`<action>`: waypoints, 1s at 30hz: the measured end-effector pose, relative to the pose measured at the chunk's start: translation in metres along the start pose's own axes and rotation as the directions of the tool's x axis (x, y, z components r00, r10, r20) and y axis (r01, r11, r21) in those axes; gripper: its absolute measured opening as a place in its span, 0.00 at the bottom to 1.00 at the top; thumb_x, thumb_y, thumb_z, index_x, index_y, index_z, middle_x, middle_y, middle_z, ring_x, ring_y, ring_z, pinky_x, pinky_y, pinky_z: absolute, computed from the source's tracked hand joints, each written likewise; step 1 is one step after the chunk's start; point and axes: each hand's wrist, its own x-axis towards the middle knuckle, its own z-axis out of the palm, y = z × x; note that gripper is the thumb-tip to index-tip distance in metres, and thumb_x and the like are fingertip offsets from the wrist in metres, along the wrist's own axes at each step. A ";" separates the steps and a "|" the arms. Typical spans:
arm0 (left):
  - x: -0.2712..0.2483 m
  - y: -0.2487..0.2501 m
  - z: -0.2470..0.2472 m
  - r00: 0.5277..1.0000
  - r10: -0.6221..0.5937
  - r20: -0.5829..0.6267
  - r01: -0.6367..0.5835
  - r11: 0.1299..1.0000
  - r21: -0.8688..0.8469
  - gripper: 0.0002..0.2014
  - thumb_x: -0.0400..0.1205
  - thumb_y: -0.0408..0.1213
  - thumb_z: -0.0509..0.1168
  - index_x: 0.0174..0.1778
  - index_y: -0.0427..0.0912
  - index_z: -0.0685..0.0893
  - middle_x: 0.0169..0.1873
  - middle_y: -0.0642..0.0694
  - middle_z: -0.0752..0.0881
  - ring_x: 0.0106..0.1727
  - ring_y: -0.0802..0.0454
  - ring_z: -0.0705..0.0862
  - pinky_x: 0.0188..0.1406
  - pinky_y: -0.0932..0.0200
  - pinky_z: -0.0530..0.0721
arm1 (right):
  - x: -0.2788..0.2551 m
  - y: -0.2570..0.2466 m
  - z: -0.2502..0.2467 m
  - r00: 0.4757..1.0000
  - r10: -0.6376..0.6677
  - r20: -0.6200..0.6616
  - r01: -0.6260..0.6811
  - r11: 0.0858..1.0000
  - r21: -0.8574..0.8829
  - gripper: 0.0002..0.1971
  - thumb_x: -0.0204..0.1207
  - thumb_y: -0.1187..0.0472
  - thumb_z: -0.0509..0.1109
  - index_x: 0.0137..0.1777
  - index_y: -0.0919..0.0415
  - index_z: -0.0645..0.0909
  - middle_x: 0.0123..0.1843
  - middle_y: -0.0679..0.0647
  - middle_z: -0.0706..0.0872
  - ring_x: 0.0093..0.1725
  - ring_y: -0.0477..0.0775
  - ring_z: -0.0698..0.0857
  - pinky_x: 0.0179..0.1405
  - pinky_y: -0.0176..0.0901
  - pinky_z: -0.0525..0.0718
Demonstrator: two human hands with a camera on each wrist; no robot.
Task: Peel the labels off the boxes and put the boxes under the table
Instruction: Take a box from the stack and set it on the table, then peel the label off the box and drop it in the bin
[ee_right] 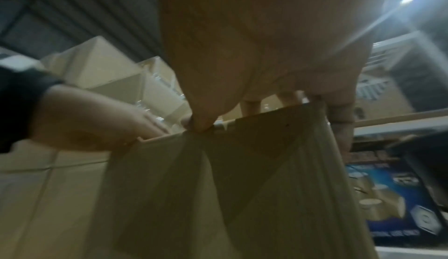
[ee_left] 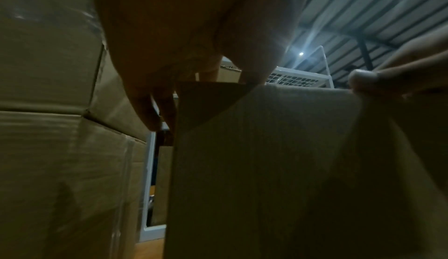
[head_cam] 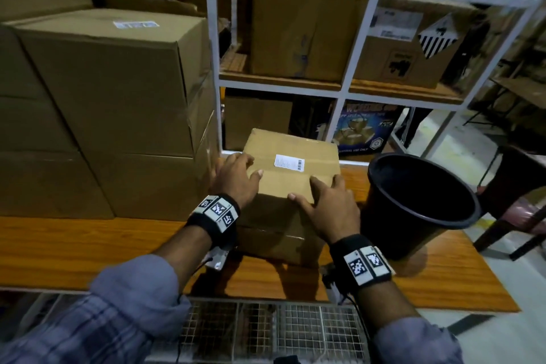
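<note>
1. A small cardboard box (head_cam: 291, 174) is sitting on the wooden table (head_cam: 88, 248), just beside a tall stack of larger cartons (head_cam: 103, 103) on its left and a black bucket (head_cam: 419, 201) on its right.
2. The left hand (head_cam: 236, 176) is lying over the box's top left edge, fingers spread fairly wide and flat on the cardboard, thumb stretching toward the middle of the top.
3. The right hand (head_cam: 328, 204) is resting on the near right corner of the box, fingers relaxed and splayed, the outer ones draping over the right side; the right wrist view is showing them hanging down past the top edge.
4. Neither hand is curling round anything; both are simply pressing on the box from above.
5. A white label (head_cam: 289, 162) is sticking to the top of the box, lying between the two hands and beyond the fingertips, touched by neither.
6. Behind the table a white shelf frame (head_cam: 348, 74) is holding more cartons.
</note>
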 end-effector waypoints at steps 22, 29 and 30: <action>0.008 0.022 0.015 0.952 -0.304 0.037 0.305 0.952 -0.034 0.29 0.89 0.50 0.64 0.84 0.47 0.67 0.90 0.35 0.40 0.91 0.37 0.39 0.85 0.26 0.50 | -0.007 0.010 0.008 0.988 -0.145 0.061 0.147 0.988 -0.037 0.38 0.90 0.35 0.42 0.93 0.56 0.50 0.94 0.66 0.48 0.92 0.70 0.44 0.90 0.69 0.49; 0.001 0.024 0.031 0.986 -0.162 0.036 0.163 0.986 -0.018 0.34 0.90 0.51 0.60 0.89 0.39 0.59 0.90 0.33 0.39 0.89 0.33 0.32 0.88 0.44 0.36 | -0.011 0.006 -0.006 0.975 -0.218 0.046 0.221 0.922 -0.319 0.31 0.83 0.43 0.49 0.81 0.56 0.70 0.71 0.66 0.80 0.68 0.68 0.77 0.68 0.62 0.77; 0.007 0.017 0.029 0.991 -0.120 0.064 0.121 0.993 -0.008 0.32 0.91 0.50 0.58 0.89 0.39 0.60 0.91 0.33 0.42 0.90 0.32 0.34 0.87 0.45 0.36 | -0.012 0.007 -0.009 0.971 -0.239 0.031 0.236 0.918 -0.319 0.27 0.82 0.44 0.52 0.76 0.54 0.73 0.66 0.63 0.81 0.64 0.66 0.78 0.63 0.60 0.79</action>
